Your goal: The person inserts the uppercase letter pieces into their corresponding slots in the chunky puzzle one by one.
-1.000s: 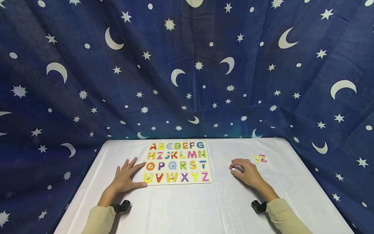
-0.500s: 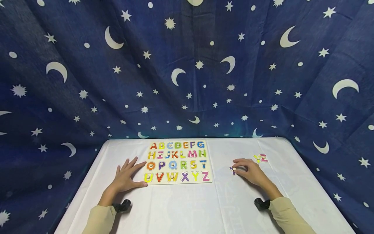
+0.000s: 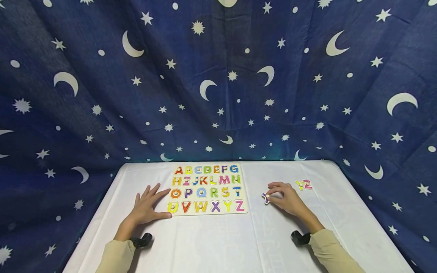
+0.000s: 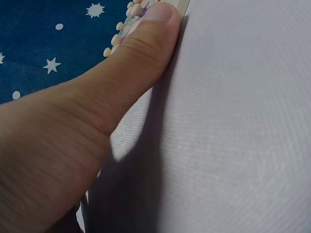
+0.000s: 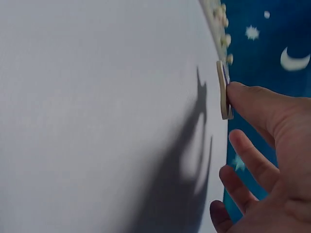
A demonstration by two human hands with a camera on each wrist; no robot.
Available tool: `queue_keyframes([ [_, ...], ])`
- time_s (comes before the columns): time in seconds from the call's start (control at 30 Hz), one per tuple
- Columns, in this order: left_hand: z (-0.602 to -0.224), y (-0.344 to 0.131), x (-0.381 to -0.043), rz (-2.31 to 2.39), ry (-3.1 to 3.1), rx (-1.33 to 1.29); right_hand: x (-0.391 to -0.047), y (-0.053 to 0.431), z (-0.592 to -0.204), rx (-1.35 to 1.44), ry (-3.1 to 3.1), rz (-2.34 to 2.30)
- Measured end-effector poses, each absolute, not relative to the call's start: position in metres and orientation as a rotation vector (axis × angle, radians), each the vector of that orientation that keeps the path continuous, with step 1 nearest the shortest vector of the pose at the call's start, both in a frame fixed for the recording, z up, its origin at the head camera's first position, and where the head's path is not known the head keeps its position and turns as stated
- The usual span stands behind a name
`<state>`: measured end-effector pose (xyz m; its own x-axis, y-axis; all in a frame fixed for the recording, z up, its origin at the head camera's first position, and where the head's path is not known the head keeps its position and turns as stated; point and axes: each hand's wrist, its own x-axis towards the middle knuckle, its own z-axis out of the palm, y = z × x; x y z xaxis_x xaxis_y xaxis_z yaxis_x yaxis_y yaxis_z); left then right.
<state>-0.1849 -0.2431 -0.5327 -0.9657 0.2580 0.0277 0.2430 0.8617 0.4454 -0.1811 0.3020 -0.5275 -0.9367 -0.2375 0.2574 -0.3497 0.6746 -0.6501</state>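
A pale wooden alphabet board (image 3: pixel 195 194) lies left of centre on the table in the head view, most letters carrying small knobs. Flat purple, yellow and pink shapes, X, Y and Z, end its bottom row with no knobs on them. My left hand (image 3: pixel 146 208) has its fingers spread, with index finger and thumb at the board's left edge; the left wrist view shows the thumb (image 4: pixel 150 39) against it. To the right of the board, my right hand (image 3: pixel 289 200) pinches a purple letter X piece (image 3: pixel 264 197). In the right wrist view this piece (image 5: pixel 222 92) stands on edge, its shadow falling on the cloth.
Yellow Y (image 3: pixel 299 185) and pink Z (image 3: pixel 307 184) pieces lie together beyond the right hand. A white cloth (image 3: pixel 211 242) covers the table. A dark blue curtain (image 3: pixel 184 98) with moons and stars hangs behind its far edge.
My right hand has turned the purple X piece so its face shows, and has moved it slightly left toward the board. The left hand stays in place.
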Motion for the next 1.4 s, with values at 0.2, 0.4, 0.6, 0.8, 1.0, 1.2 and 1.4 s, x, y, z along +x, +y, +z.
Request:
queue_keyframes([
  [0.2, -0.532, -0.244, -0.184, 0.701, 3.007, 0.412, -0.183, 0.261, -0.519, 0.528, -2.675, 1.138],
  [0.4, -0.533, -0.243, -0.184, 0.715, 3.002, 0.410, -0.181, 0.218, -0.519, 0.548, -2.619, 1.230],
  [0.6, -0.533, -0.243, -0.184, 0.705, 3.001, 0.399, -0.178, 0.179, -0.523, 0.478, -2.646, 1.329],
  [0.8, -0.532, -0.243, -0.184, 0.707, 2.996, 0.398, -0.174, 0.148, -0.529, 0.482, -2.639, 1.331],
  [1.0, -0.532, -0.244, -0.184, 0.716, 2.990, 0.395, -0.171, 0.124, -0.537, 0.468, -2.625, 1.218],
  [1.2, -0.532, -0.244, -0.183, 0.729, 2.992, 0.401, -0.167, 0.109, -0.538, 0.448, -2.666, 1.095],
  [1.4, -0.532, -0.243, -0.184, 0.730, 2.995, 0.403, -0.165, 0.105, -0.537, 0.432, -2.691, 1.036],
])
